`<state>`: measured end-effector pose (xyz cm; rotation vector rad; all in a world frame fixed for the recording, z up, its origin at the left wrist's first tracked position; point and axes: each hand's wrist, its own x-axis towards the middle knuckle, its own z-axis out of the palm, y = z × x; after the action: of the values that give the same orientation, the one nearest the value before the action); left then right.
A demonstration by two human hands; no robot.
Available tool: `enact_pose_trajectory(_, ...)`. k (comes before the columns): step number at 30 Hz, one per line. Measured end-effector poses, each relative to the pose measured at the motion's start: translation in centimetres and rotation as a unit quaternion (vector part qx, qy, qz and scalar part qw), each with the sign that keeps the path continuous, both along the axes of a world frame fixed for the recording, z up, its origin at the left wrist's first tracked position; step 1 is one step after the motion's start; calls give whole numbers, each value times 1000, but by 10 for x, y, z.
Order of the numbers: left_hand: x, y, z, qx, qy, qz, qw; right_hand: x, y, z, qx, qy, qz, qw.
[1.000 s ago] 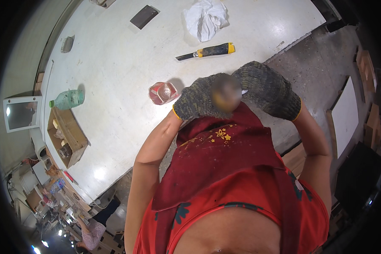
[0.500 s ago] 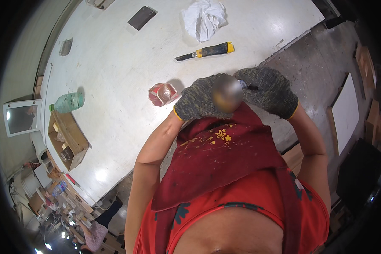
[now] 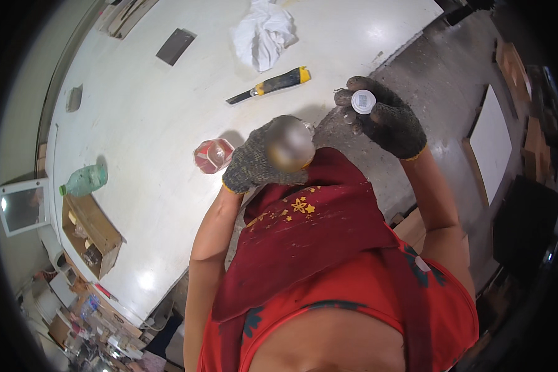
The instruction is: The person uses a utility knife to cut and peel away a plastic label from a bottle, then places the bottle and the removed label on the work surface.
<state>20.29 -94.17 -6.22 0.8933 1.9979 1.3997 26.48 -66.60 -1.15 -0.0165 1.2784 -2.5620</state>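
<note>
Grey knitted work gloves with yellow cuffs cover both hands. My left hand (image 3: 254, 160) is wrapped round a container (image 3: 291, 144) at the near table edge, in front of the dark red apron. A blur covers most of it; a silvery edge and a bit of orange show. Out to the right, over the floor, my right hand (image 3: 385, 118) grips a small round white cap (image 3: 363, 101) between thumb and fingers, its flat face up. Just left of my left hand stands a faceted clear cup (image 3: 213, 155) with red in it. Beyond lies a black-and-yellow utility knife (image 3: 270, 85).
On the white table (image 3: 149, 130) lie a crumpled white cloth (image 3: 263, 34), a dark flat rectangle (image 3: 175, 47) and a small grey block (image 3: 74, 98). A green plastic bottle (image 3: 85, 180) lies beside an open wooden box (image 3: 96, 232) at left. White board (image 3: 491, 146) stands at right.
My right hand has come away from the container to the right, now with the white cap in its fingers. The left hand still holds the container. The whole view has shifted slightly.
</note>
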Motion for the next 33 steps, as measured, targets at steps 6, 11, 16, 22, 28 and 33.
enact_pose_trajectory(6, 0, 10, 18, 24, -51, 21, 998, 22, 20, -21, 41, -28, -66, 997)
enact_pose_trajectory(11, 6, 3, 18, 19, -94, 56, 994, 75, 90, -107, 295, -231, -85, 923)
enact_pose_trajectory(16, 13, -22, -6, 33, -118, 86, 989, 233, 115, -236, 216, -457, 25, 862)
enact_pose_trajectory(22, 20, -21, -2, 51, -205, 104, 972, 275, 31, -222, 148, -494, 117, 849)
enact_pose_trajectory(28, 17, -6, 4, 37, -213, 120, 969, 254, 22, -209, 257, -447, -14, 857)
enact_pose_trajectory(33, 17, -3, 0, 41, -222, 117, 967, 186, 13, -164, 334, -211, -82, 915)
